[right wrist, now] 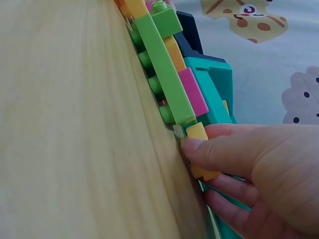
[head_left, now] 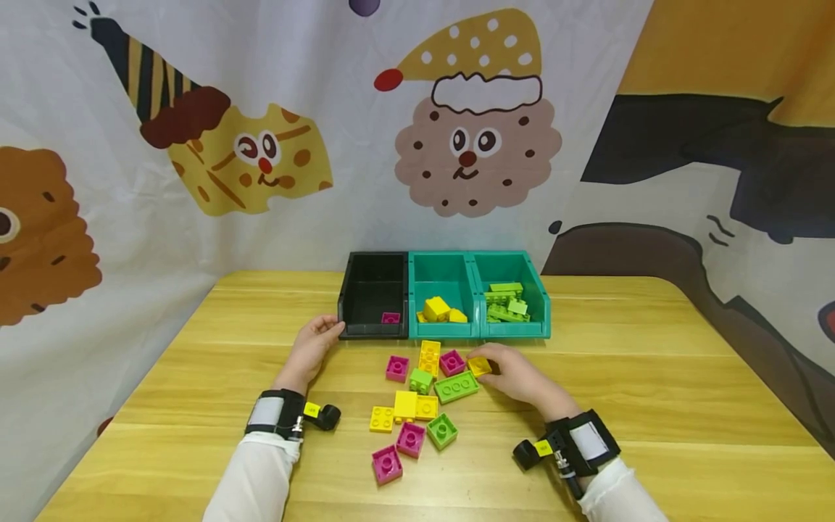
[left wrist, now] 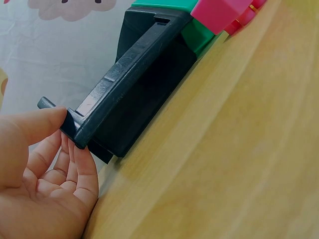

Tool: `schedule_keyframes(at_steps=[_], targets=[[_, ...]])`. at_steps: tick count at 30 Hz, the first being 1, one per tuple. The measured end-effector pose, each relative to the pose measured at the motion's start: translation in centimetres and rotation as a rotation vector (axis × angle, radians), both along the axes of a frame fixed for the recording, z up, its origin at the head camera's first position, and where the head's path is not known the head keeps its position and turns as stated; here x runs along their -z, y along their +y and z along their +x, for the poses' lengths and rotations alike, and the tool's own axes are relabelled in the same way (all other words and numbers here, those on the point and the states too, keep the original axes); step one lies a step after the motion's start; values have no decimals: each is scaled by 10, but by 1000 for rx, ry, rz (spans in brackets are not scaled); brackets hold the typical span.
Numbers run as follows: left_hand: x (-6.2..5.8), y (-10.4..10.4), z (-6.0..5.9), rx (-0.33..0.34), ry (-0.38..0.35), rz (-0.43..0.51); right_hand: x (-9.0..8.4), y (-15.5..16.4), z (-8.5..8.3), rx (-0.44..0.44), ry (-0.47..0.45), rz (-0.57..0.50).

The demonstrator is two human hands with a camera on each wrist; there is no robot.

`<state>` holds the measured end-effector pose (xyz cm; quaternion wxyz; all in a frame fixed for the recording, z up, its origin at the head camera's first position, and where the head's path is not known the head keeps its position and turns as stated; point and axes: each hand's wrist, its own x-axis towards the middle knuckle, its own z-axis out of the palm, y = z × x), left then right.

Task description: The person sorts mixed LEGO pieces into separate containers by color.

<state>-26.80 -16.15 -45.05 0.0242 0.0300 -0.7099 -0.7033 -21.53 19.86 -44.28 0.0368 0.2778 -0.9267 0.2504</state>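
My left hand (head_left: 312, 353) pinches the front left corner of the black bin (head_left: 374, 330); in the left wrist view its thumb lies on the rim and the fingers (left wrist: 85, 174) curl below. One pink block (head_left: 391, 318) lies in that bin. On the table, my right hand (head_left: 518, 373) holds a yellow block (head_left: 479, 366) between thumb and fingers. Beside that block are a long green block (head_left: 457, 388) and a pink block (head_left: 452, 362). The right wrist view shows the thumb (right wrist: 209, 152) across the yellow block, partly covering it.
Right of the black bin stand two joined teal bins, one (head_left: 443, 330) with yellow blocks (head_left: 436, 309), the other (head_left: 544, 319) with green blocks (head_left: 509, 313). Several loose pink, yellow and green blocks (head_left: 411, 439) lie on the wooden table (head_left: 652, 377). A printed cloth (head_left: 352, 145) hangs behind.
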Motion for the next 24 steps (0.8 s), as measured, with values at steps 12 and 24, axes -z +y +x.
schedule_keyframes(at_steps=[12, 24], targets=[[1, 1, 0, -4, -1, 9, -13, 0, 1, 15, 15, -79], [0, 0, 1, -4, 1, -10, -44, -20, -20, 141, 138, -77]])
